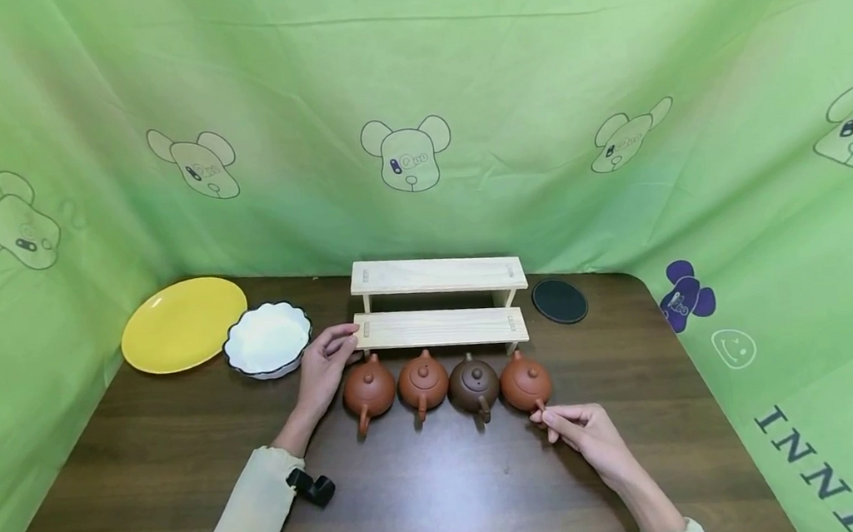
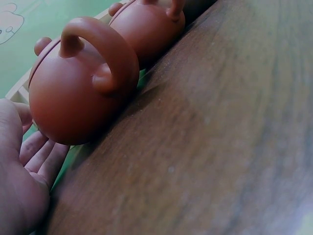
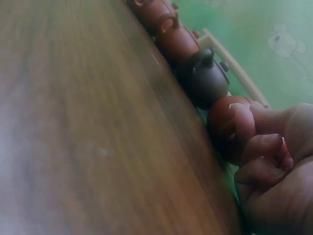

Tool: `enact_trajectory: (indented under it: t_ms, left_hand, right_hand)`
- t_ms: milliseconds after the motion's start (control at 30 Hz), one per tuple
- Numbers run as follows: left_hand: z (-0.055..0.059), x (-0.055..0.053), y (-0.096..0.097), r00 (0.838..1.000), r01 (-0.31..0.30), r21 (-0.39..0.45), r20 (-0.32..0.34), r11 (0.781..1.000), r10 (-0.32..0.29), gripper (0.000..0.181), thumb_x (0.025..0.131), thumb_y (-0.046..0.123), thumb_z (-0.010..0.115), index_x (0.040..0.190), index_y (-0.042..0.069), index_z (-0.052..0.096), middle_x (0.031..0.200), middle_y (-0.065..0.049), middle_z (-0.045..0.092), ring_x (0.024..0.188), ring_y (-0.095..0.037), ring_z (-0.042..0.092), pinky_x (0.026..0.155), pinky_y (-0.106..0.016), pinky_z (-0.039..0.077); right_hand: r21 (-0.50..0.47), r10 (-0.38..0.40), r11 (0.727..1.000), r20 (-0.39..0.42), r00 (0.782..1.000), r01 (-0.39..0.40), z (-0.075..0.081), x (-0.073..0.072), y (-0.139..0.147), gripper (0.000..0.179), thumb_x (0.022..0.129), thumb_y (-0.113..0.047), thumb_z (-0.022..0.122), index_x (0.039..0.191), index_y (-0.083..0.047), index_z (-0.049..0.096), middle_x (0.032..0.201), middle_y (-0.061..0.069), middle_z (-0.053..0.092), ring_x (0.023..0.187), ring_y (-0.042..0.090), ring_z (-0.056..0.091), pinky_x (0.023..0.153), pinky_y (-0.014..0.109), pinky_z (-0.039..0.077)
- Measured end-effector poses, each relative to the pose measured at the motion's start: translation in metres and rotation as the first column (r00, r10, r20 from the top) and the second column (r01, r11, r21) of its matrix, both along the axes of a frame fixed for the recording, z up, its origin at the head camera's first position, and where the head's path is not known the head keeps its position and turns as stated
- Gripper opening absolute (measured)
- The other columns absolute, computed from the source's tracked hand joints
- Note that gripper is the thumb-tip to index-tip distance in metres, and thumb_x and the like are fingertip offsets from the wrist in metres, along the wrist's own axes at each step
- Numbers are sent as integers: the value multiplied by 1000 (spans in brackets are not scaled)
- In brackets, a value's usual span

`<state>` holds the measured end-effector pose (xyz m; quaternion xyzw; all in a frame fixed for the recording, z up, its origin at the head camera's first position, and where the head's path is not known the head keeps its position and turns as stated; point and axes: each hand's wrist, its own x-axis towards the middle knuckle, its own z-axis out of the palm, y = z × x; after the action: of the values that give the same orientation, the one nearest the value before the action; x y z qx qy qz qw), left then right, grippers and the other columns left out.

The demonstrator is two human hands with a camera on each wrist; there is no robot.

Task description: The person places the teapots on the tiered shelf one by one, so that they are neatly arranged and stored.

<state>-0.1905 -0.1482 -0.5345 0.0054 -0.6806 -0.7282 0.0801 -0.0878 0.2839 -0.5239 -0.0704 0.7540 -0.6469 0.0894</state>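
Four clay teapots stand side by side, spouts toward the two-step wooden stand (image 1: 439,328) and handles toward me. My right hand (image 1: 589,439) pinches the handle of the rightmost reddish-brown teapot (image 1: 526,382) between thumb and finger. In the right wrist view its fingers partly cover that teapot. Left of it are a dark brown teapot (image 1: 473,385) and two more reddish-brown teapots (image 1: 423,381). At the left end of the lower step, my left hand (image 1: 324,370) holds the board's edge with fingertips and thumb. The leftmost teapot (image 2: 83,93) is close beside that hand.
A white scalloped bowl (image 1: 268,339) sits left of the stand, partly overlapping a yellow plate (image 1: 176,327). Right of the stand lies a dark round coaster (image 1: 560,301). Green printed cloth (image 1: 411,67) hangs around the back and sides of the wooden table (image 1: 430,499).
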Motion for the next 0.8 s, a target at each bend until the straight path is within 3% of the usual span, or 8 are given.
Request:
enact_trajectory:
  t_ms: [133,200,300,400,467,800]
  left_hand:
    - [0,-1,0,1000,-1,2,-5,1000,1,26,108,-3,69,133,-10,71,131,-31,73,99,-2,76,87,-24,69]
    - [0,-1,0,1000,-3,5,-9,1000,3,26,108,-4,68,133,-11,71,131,-32,72,99,-3,76,86,-24,69]
    - [0,0,1,1000,-3,11,-11,1000,3,26,108,-4,68,132,-12,70,131,-32,72,98,-3,76,86,-24,69]
    - [-1,0,2,1000,0,8,-9,1000,0,26,108,-4,68,133,-12,70,131,-32,72,97,-2,76,86,-24,69]
    - [-1,0,2,1000,3,6,-8,1000,-3,26,108,-3,68,133,-12,70,131,-32,72,98,-2,76,86,-24,69]
    - [-1,-2,0,1000,5,7,-8,1000,-5,26,108,-3,68,133,-11,70,128,-33,73,96,-4,77,86,-25,69]
  right_hand:
    - [-10,4,1000,-27,1000,-4,-1,-1,1,29,110,0,64,91,20,71,98,-5,82,97,-3,69,73,10,53]
    - [-18,-2,1000,-39,999,1,-1,-1,0,28,110,1,64,91,20,71,96,-5,81,86,-5,65,64,11,49]
    - [-39,-12,999,-58,998,9,1,1,0,24,110,2,64,97,21,72,91,-3,80,67,-2,49,44,27,31]
    - [-60,-21,998,-81,997,16,4,2,1,22,109,4,63,100,22,72,90,0,80,57,6,35,45,44,21]
    - [-71,-31,997,-91,995,25,7,3,1,21,109,5,63,102,21,73,89,1,79,54,9,31,45,47,18]
    - [-124,-82,990,-108,991,68,22,4,-2,23,108,7,62,105,4,84,86,1,79,63,-2,46,50,46,18]
